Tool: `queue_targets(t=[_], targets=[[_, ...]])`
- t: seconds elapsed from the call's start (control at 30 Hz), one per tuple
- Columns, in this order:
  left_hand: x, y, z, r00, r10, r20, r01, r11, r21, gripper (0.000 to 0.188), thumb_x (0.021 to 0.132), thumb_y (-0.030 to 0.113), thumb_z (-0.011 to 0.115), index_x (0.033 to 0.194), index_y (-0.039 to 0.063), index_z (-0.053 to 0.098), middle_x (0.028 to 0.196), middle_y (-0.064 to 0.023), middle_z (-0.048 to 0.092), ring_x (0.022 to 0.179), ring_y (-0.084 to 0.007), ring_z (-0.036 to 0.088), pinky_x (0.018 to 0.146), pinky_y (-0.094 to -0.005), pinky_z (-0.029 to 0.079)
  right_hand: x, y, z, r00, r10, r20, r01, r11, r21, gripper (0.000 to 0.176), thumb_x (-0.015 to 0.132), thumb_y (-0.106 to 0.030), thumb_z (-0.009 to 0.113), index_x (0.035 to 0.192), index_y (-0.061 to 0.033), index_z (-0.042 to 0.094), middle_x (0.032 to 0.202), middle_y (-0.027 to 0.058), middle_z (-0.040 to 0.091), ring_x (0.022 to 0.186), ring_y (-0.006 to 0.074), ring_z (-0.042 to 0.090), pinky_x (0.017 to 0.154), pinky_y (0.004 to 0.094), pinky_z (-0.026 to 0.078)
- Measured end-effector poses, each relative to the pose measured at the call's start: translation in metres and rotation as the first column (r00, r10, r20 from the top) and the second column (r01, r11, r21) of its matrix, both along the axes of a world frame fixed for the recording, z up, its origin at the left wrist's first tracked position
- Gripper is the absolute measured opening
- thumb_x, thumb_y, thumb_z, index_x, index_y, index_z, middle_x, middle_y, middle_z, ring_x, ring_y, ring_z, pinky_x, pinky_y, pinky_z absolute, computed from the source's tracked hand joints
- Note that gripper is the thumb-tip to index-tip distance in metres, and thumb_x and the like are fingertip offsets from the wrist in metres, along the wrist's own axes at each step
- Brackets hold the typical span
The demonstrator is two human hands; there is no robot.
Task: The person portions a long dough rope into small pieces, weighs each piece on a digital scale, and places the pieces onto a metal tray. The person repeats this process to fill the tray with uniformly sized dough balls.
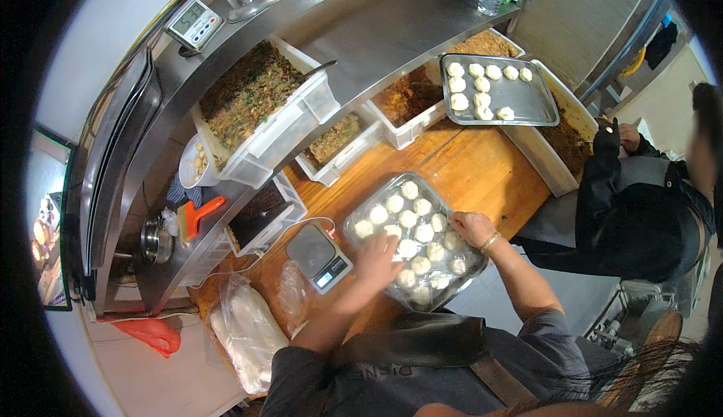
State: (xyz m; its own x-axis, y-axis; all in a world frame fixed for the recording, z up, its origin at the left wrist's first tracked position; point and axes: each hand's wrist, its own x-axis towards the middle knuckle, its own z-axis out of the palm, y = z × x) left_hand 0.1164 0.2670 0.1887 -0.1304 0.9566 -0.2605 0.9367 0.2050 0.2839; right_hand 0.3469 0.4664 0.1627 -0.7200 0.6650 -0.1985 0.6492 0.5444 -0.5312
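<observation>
Before me on the wooden table lies a metal tray (375, 197) with several pale round filled buns (408, 219) in rows. Clear plastic film (460, 250) stretches over the tray, glossy with reflections, most plainly on its right part. My left hand (377, 262), slightly blurred, rests over the tray's left side with its fingers apart. It partly hides some buns. At the tray's right rim my right hand (473, 229) has its fingers curled on the film's edge. A digital scale (320, 257) stands just left of the tray.
A second tray of buns (528, 98) rests across filling tubs (406, 101) at the back. A large filling tub (254, 106) sits on the steel shelf (390, 27). Bagged dough (248, 332) lies at left. A co-worker (632, 219) stands at right, beside another tub (565, 135).
</observation>
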Motion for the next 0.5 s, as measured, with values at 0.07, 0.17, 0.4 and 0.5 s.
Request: queue_targets(t=[0.07, 0.17, 0.4, 0.5], targets=[[0.005, -0.011, 0.002, 0.999, -0.011, -0.050, 0.013, 0.999, 0.032, 0.069, 0.085, 0.041, 0.067, 0.142, 0.010, 0.044, 0.145, -0.0185, 0.043, 0.131, -0.0366, 0.042, 0.103, -0.0510, 0.037, -0.004, 0.012, 0.001, 0.998, 0.053, 0.035, -0.052, 0.998, -0.029, 0.026, 0.088, -0.033, 0.060, 0.094, -0.0080, 0.065, 0.084, 0.0190, 0.068, 0.082, 0.0377, 0.066, 0.073, 0.0462, 0.052], [0.005, -0.019, 0.003, 0.999, 0.000, 0.033, 0.003, 0.996, -0.092, 0.069, 0.084, 0.039, 0.070, 0.141, 0.009, 0.045, 0.143, -0.0192, 0.045, 0.130, -0.0365, 0.044, 0.103, -0.0509, 0.038, -0.004, 0.033, 0.001, 0.996, 0.078, 0.042, -0.074, 0.994, -0.080, 0.036, 0.086, -0.042, 0.067, 0.097, -0.0081, 0.066, 0.083, 0.0178, 0.069, 0.082, 0.0355, 0.067, 0.071, 0.0427, 0.053], [-0.071, 0.032, -0.024, 0.847, 0.516, 0.129, -0.524, 0.766, 0.373, 0.072, 0.078, 0.022, 0.077, 0.139, 0.006, 0.044, 0.127, -0.0204, 0.057, 0.116, -0.0396, 0.053, 0.100, -0.0480, 0.041, -0.044, 0.074, -0.024, 0.971, -0.241, 0.008, 0.233, 0.928, -0.292, 0.080, 0.079, -0.060, 0.070, 0.134, -0.0032, 0.053, 0.111, 0.0235, 0.067, 0.108, 0.0353, 0.065, 0.093, 0.0426, 0.050], [-0.093, 0.039, -0.047, 0.831, 0.511, 0.219, -0.556, 0.773, 0.306, 0.050, 0.078, 0.021, 0.073, 0.123, 0.008, 0.058, 0.111, -0.0160, 0.067, 0.107, -0.0355, 0.061, 0.094, -0.0459, 0.045, -0.069, 0.068, -0.028, 0.970, -0.196, -0.141, 0.155, 0.952, -0.263, 0.060, 0.085, -0.042, 0.069, 0.134, -0.0109, 0.055, 0.112, 0.0207, 0.068, 0.104, 0.0316, 0.066, 0.091, 0.0407, 0.051]])
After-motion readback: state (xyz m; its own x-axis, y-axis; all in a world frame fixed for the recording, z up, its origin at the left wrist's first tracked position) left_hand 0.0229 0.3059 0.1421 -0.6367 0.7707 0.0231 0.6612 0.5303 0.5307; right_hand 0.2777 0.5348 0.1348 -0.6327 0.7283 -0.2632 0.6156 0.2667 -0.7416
